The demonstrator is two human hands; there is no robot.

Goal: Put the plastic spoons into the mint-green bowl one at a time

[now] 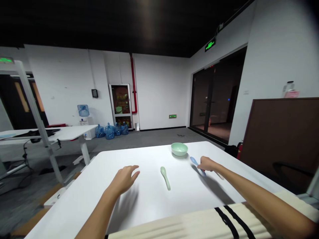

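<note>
My right hand (207, 164) is closed around the middle of a blue spoon (194, 161). The spoon's bowl points up and left, and its handle end shows below my fingers. Partly hidden by my right wrist, a thin beige piece (220, 176) lies on the table; its kind is unclear. My left hand (125, 177) hovers over the left part of the white table (147, 202), thumb and fingers apart, holding nothing. Between my hands lies a light green spoon (165, 178), bowl away from me. Farther back stands a green bowl (179, 149), just beyond the blue spoon.
Cream cloth with black stripes (181, 227) lies along the table's near edge. To the left are another white table (72, 132) and a metal post (37, 106). Large blue water bottles (109, 131) stand by the back wall. A brown panel (279, 142) rises at the right.
</note>
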